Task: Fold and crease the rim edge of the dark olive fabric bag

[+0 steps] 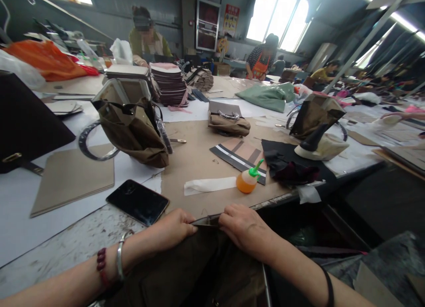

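My left hand (172,229) and my right hand (244,227) both pinch the top edge of a dark brown bag piece (199,271) at the near edge of the table. The fingers of each hand are closed on that edge, a short gap apart. The piece hangs down into my lap. A black phone (137,201) lies just beyond my left hand. An orange glue bottle (247,179) with a green cap lies on its side beyond my right hand, next to a white strip (209,185).
Brown bags (133,130) (229,123) (315,114) stand on the brown-paper table (195,156). A cardboard sheet (73,176) lies at left, black fabric (288,163) at right, stacked pieces (169,83) at the back. Other people work at far tables.
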`<action>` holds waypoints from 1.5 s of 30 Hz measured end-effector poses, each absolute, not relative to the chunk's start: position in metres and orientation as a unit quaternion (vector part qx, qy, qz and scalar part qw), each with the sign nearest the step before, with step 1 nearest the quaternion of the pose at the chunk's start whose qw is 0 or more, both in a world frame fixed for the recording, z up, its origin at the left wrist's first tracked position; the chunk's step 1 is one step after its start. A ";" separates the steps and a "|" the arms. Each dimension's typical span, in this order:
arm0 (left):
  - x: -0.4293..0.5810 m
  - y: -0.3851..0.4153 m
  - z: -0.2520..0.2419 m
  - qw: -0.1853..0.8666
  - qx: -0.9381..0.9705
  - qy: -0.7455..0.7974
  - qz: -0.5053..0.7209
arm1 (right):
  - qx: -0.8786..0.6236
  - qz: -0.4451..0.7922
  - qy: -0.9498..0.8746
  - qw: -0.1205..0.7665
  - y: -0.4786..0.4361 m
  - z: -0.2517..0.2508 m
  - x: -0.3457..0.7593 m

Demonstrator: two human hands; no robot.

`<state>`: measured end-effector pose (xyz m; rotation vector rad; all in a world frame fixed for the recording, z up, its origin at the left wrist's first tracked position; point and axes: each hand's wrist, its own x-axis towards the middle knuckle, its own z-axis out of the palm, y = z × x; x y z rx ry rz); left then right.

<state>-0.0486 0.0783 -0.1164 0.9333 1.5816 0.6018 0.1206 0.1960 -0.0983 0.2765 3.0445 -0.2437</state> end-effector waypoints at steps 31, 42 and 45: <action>-0.049 0.076 -0.111 0.592 0.384 0.656 0.270 | 0.141 -0.138 0.980 0.012 0.195 -0.096 0.105; -0.051 0.076 -0.111 0.565 0.414 0.666 0.255 | 0.160 -0.292 0.942 0.032 0.186 -0.107 0.082; -0.051 0.076 -0.113 0.581 0.394 0.661 0.263 | 0.160 -0.296 0.941 0.035 0.187 -0.107 0.081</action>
